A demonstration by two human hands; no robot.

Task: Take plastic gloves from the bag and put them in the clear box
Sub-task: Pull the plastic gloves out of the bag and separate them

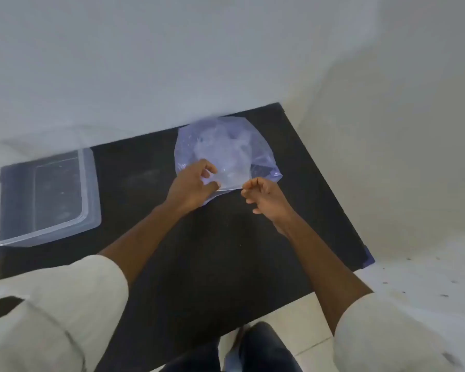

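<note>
A bluish see-through plastic bag (226,146) lies on the black tabletop (193,237) near the back wall, with crumpled clear plastic gloves (234,167) showing dimly through it. My left hand (193,187) pinches the bag's near open edge on the left side. My right hand (266,197) is at the same edge on the right, thumb and forefinger pinched on the rim. The clear box (51,194) stands at the left of the table, open, with nothing visible inside it.
White walls close in behind and to the right of the table. The table's right edge (360,248) drops to a pale tiled floor. My legs and dark shoes (263,347) stand at the table's near edge.
</note>
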